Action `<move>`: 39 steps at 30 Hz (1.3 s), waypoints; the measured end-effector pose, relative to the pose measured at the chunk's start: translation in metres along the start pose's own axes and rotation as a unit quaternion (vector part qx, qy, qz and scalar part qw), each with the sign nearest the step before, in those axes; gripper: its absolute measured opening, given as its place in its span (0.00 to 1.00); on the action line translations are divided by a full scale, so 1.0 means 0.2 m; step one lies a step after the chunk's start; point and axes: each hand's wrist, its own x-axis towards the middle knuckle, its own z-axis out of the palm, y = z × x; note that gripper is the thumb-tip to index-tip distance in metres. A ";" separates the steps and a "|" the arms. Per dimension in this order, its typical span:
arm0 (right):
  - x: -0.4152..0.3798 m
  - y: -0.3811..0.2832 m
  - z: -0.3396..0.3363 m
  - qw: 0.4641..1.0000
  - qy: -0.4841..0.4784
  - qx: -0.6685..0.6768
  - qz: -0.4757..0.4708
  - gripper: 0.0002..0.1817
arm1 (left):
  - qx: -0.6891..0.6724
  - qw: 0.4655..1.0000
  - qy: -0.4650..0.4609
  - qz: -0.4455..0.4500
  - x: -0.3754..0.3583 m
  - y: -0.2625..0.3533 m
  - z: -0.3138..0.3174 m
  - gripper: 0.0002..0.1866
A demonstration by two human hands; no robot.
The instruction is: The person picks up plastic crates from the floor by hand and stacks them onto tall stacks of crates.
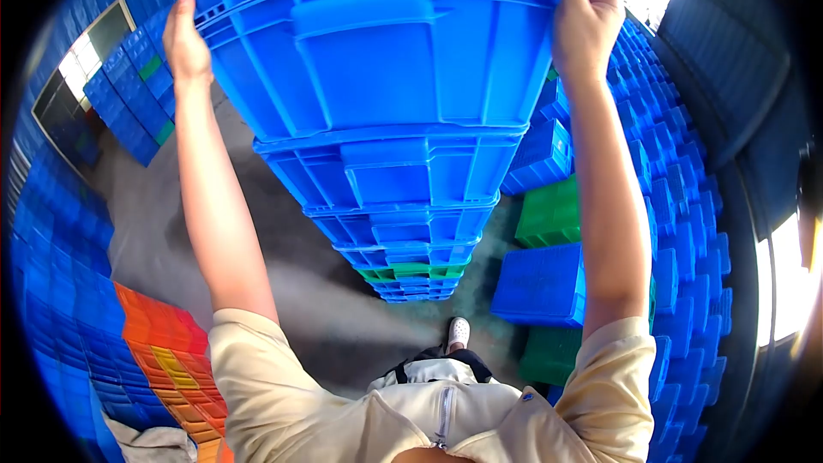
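A tall stack of nested blue plastic crates [403, 171] rises in front of me, with a green crate [410, 270] low in the pile. The top blue crate [386, 51] is at arm's reach above my head. My left hand [184, 39] presses flat against its left rim, fingers together. My right hand [587, 9] curls its fingers over the crate's right rim and grips it. Both arms are stretched up. My white shoe [459, 332] stands at the foot of the stack.
Walls of stacked blue crates [677, 206] line the right and left sides. Loose blue [540, 283] and green crates [549, 213] lie on the floor to the right. Orange and yellow crates [163, 343] stand at lower left. Grey concrete floor [163, 223] shows left of the stack.
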 end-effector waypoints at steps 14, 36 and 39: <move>0.04 0.17 -0.05 0.998 0.061 -0.018 -0.007 0.06 | -0.072 0.997 -0.033 -0.012 -0.03 -0.06 -0.03 0.17; 0.04 -0.12 -0.04 0.975 0.037 -0.217 -0.023 0.09 | 0.042 0.986 -0.150 0.053 -0.02 0.19 -0.13 0.21; 0.09 -0.01 -0.05 0.961 0.034 -0.272 -0.024 0.10 | 0.057 0.981 -0.182 0.019 0.04 0.08 -0.09 0.19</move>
